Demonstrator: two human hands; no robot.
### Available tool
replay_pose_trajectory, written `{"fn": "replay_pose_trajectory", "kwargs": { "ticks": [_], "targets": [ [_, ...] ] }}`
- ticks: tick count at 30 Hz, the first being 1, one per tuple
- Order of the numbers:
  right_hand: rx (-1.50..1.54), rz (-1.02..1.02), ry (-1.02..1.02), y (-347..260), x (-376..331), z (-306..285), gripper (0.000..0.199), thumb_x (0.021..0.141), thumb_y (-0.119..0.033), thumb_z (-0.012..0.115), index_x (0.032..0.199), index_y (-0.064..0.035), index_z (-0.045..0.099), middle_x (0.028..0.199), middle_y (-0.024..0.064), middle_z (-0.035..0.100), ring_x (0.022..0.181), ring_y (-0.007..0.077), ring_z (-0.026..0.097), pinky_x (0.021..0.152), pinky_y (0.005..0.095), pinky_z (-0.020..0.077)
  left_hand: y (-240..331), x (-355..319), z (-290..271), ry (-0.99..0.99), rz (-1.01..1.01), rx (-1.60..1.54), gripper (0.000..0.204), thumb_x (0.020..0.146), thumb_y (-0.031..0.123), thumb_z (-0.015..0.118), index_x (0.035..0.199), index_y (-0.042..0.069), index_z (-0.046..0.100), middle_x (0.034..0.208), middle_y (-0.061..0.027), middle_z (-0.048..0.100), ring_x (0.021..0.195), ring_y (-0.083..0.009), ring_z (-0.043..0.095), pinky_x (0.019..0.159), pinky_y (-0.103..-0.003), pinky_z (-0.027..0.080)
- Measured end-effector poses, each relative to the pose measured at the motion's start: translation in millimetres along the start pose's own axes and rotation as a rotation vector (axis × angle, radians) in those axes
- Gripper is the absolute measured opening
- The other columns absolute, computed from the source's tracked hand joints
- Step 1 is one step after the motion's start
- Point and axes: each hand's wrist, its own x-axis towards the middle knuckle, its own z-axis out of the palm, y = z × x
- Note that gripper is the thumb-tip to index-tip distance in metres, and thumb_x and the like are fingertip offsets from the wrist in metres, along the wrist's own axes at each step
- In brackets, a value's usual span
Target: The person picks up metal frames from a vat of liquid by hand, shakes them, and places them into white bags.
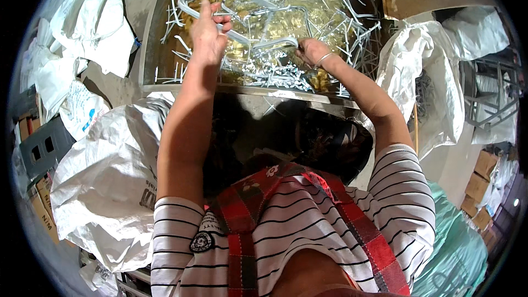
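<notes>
Head view: left hand [208, 33] and right hand [309, 49] both grip a pale grey moulded plastic frame [236, 8], fingers curled tight, over the near edge of a glossy golden worktable [151, 49] strewn with grey plastic offcuts [275, 74]; white woven sacks [104, 187] crowd around.

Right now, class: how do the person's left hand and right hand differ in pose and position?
The left hand is raised higher with its thumb pointing up; the right hand sits lower, knuckles curled. The right hand's wrist has a thin bangle; the left hand's is bare. Both grip the same grey plastic frame.
</notes>
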Motion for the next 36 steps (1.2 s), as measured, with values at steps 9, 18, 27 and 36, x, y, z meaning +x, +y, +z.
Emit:
{"fn": "replay_pose_trajectory", "kwargs": {
  "ticks": [9,18,27,36],
  "targets": [
    [0.509,-0.047,0.471,-14,-3,-65,0.023,0.091,-0.021,0.04,0.092,0.0008,0.045,0.067,0.0194,0.059,0.065,0.0349,0.059,0.06,0.0413,0.0464,-21,0,-14,-0.178,0.166,0.693,0.035,0.082,0.029,0.063,0.086,-0.005,0.059,0.078,-0.0131,0.062,0.066,-0.0144,0.062,0.05,-0.021,0.047],
    [0.407,0.124,0.528,-17,46,-91,0.041,0.088,-0.028,0.04,0.078,0.01,0.052,0.077,0.029,0.057,0.079,0.0431,0.056,0.074,0.0459,0.0434,-36,-21,8,-0.658,-0.149,0.198,0.051,0.088,0.044,0.047,0.118,0.002,0.043,0.103,-0.0128,0.058,0.086,-0.0186,0.059,0.07,-0.027,0.05],
    [0.704,0.079,0.432,11,49,-74,0.036,0.082,-0.024,0.054,0.106,0.0016,0.054,0.099,0.0152,0.059,0.09,0.0284,0.059,0.08,0.0403,0.0492,7,-4,2,0.009,-0.024,0.12,0.028,0.087,0.026,0.055,0.088,-0.002,0.051,0.074,-0.0153,0.056,0.053,-0.0192,0.053,0.046,-0.031,0.047],
    [-0.285,-0.144,-0.099,10,55,18,0.039,0.081,-0.027,0.054,0.117,-0.0131,0.052,0.109,0.0138,0.057,0.105,0.0282,0.051,0.086,0.0422,0.0407,29,-1,-10,0.043,0.385,0.194,0.026,0.078,0.015,0.067,0.091,0.002,0.049,0.079,-0.0071,0.057,0.065,-0.0158,0.057,0.055,-0.028,0.047]
  ]
}}
